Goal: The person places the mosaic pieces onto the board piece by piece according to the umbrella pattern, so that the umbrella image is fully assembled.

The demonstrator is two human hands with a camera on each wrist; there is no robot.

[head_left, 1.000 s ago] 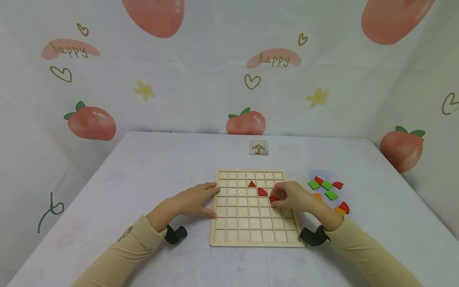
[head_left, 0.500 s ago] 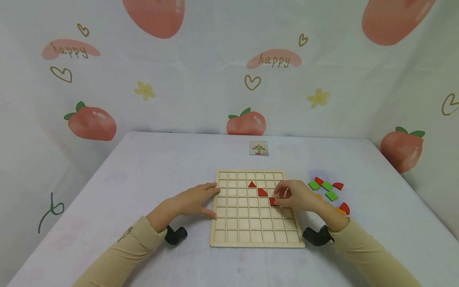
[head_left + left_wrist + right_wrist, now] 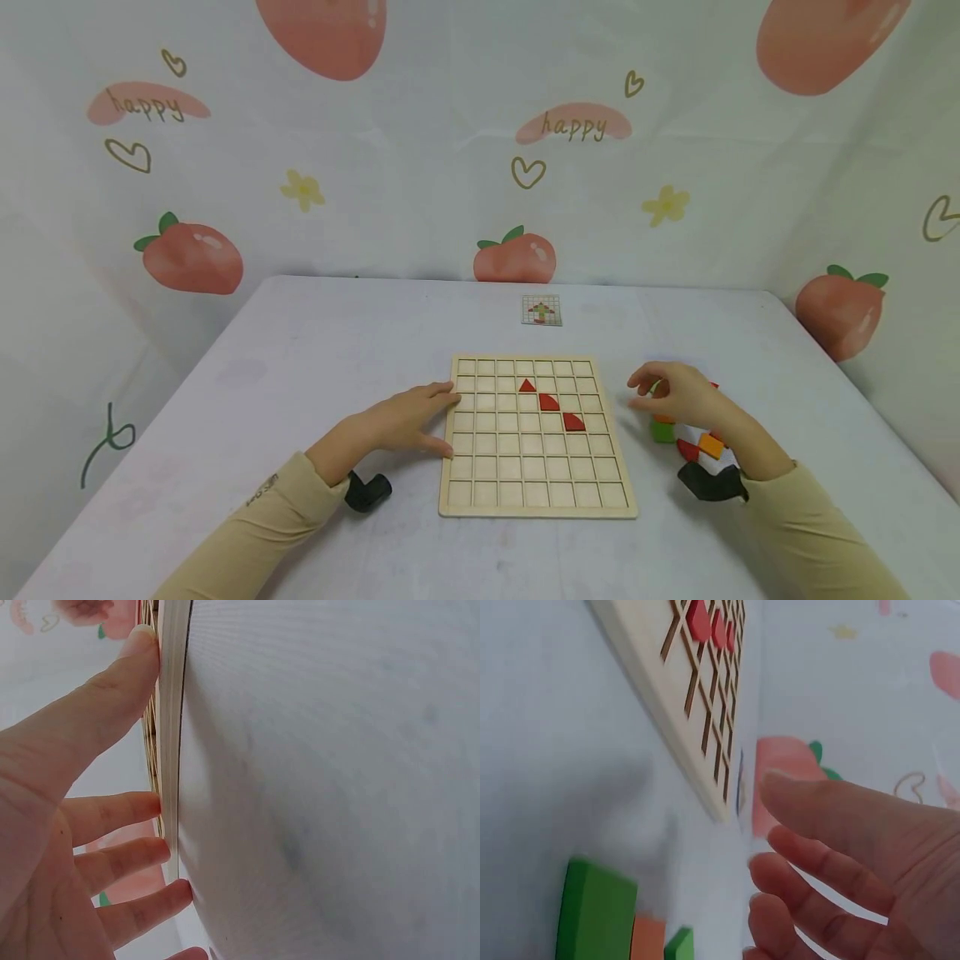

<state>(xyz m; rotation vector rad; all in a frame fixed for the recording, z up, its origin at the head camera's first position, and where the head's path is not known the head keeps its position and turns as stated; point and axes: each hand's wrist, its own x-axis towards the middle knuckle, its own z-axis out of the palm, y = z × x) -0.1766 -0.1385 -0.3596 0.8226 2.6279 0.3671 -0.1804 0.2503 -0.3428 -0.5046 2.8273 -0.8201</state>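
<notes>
A wooden grid board lies on the table, with a red triangle and two red quarter-round tiles set in its cells along a downward diagonal. My left hand rests its spread fingertips and thumb on the board's left edge; the left wrist view shows them touching the rim. To the right of the board, my right hand hovers over loose tiles, its fingers loosely bent and nothing between them. Beneath it are green tiles, orange tiles and red tiles, partly covered by the hand.
A small picture card with a gridded coloured figure lies behind the board. The white table meets a backdrop printed with peaches. Black wrist cameras sit by both sleeves.
My right hand has let go of a red quarter-round tile, now lying in a board cell, and moved right over the loose tiles. Some of those tiles appear shifted. The left hand stays put.
</notes>
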